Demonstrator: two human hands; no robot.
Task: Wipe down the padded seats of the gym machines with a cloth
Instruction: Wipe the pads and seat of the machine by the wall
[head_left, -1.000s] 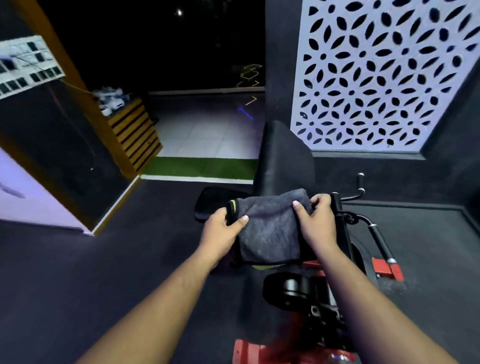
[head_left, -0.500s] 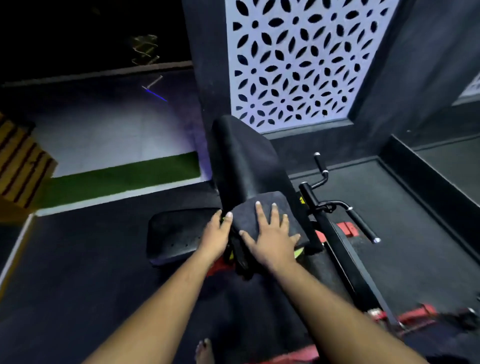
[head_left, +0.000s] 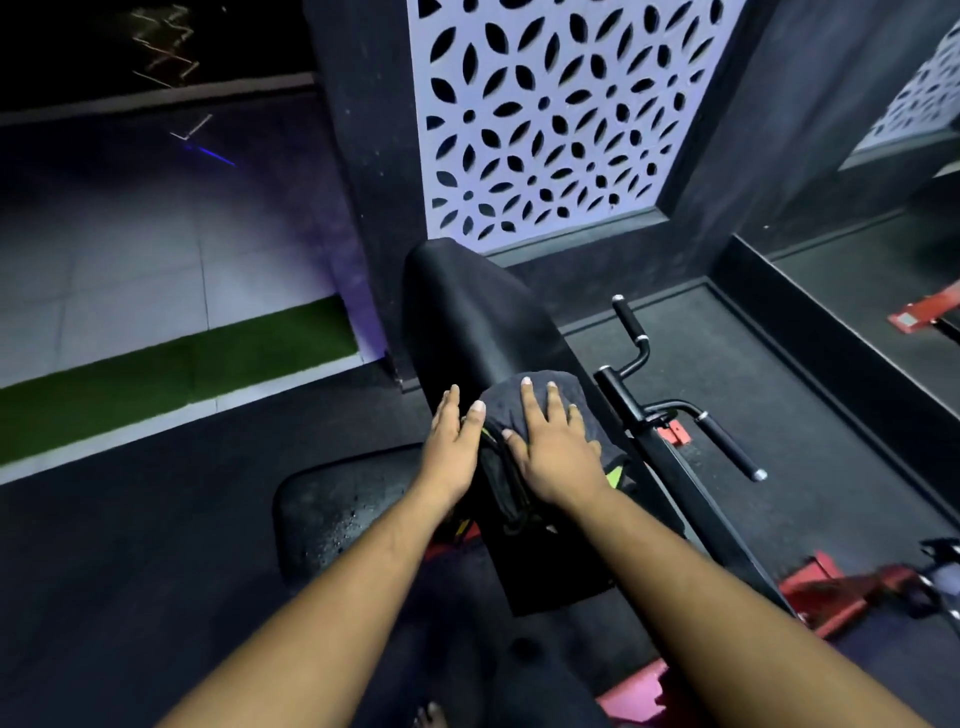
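Observation:
A dark grey cloth (head_left: 540, 395) lies folded on the long black padded backrest (head_left: 467, 312) of a gym machine. My right hand (head_left: 556, 447) presses flat on the cloth with straight, spread fingers. My left hand (head_left: 452, 441) rests flat beside it on the pad's left side, its thumb touching the cloth's edge. A second black padded seat (head_left: 337, 504), speckled with droplets, sits lower to the left, partly hidden by my left forearm.
Black handlebars (head_left: 727, 447) and a black frame bar stick out just right of the pad. Red frame parts (head_left: 831, 587) lie on the floor at right. A white patterned wall panel (head_left: 545, 114) stands behind; a green turf strip (head_left: 156, 374) runs at left. A bare toe shows at the bottom edge.
My hands went from pinching the cloth's two ends to lying flat on it on the backrest. They slid slightly up the pad, and the view swung right and closer.

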